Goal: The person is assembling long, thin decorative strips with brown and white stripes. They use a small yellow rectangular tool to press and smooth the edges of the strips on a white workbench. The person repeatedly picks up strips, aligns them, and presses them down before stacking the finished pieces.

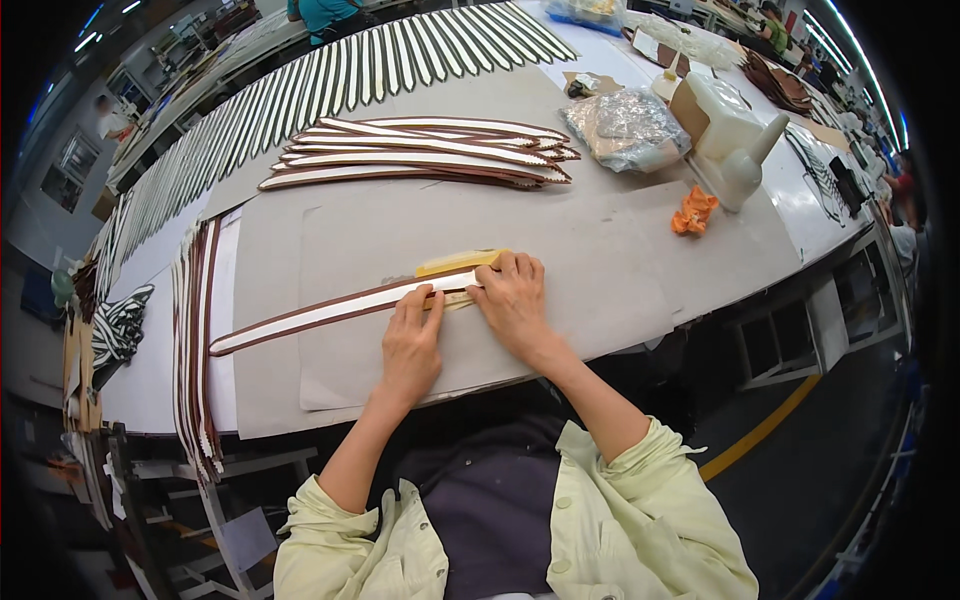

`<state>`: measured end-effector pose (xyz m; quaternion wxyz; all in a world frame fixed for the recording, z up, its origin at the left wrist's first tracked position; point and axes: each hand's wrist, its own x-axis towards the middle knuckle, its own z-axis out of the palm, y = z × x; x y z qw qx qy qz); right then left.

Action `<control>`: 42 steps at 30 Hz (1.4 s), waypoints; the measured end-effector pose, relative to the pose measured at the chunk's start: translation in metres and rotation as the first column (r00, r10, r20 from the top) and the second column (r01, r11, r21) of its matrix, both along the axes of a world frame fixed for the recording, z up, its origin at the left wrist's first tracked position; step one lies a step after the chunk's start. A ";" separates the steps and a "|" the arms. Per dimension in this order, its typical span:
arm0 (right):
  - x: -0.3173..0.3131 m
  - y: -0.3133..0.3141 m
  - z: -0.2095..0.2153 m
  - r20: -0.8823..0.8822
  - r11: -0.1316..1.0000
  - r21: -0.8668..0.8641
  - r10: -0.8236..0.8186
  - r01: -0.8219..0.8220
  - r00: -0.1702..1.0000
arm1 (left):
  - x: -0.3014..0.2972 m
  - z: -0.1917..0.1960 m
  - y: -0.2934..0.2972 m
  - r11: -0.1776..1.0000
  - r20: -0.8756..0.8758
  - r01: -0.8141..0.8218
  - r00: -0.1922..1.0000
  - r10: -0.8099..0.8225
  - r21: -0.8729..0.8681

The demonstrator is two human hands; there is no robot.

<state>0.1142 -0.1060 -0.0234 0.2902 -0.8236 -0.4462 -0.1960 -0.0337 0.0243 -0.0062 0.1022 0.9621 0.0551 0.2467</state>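
Note:
A long brown strap with a white band along its middle lies slantwise on the grey board in front of me. My left hand pinches its near edge, short of the right end. At that right end my right hand grips the strap with bent fingers, which hide the tip. Just behind the strap, close to my right fingers, is a flat yellow piece. A pale strip shows under the strap between my hands.
Similar brown-and-white straps are piled beyond my hands, with more straps hanging over the near edge at left. White strips line the far side. Right: a plastic-wrapped bundle, a white container, crumpled orange material.

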 end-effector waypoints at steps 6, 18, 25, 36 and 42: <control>-0.001 0.004 -0.002 -0.053 0.998 0.045 -0.033 0.035 0.998 | 0.006 0.015 -0.003 1.000 -0.168 0.016 0.986 -0.016 0.003; 0.004 0.006 -0.005 -0.072 0.993 0.122 0.003 0.006 0.997 | 0.017 0.014 -0.009 1.000 -0.155 0.029 0.987 -0.030 -0.011; 0.005 0.005 -0.001 -0.109 0.992 0.124 0.028 -0.014 0.994 | 0.021 0.009 -0.016 0.998 -0.002 0.057 0.998 -0.057 -0.010; 0.031 -0.011 0.000 -0.148 0.991 0.067 0.126 -0.117 0.981 | 0.028 0.002 -0.027 0.999 -0.011 0.035 0.999 -0.035 0.023; 0.032 -0.009 0.000 -0.177 0.990 0.077 0.127 -0.115 0.976 | 0.036 0.003 -0.029 1.000 -0.070 0.029 0.997 -0.028 0.010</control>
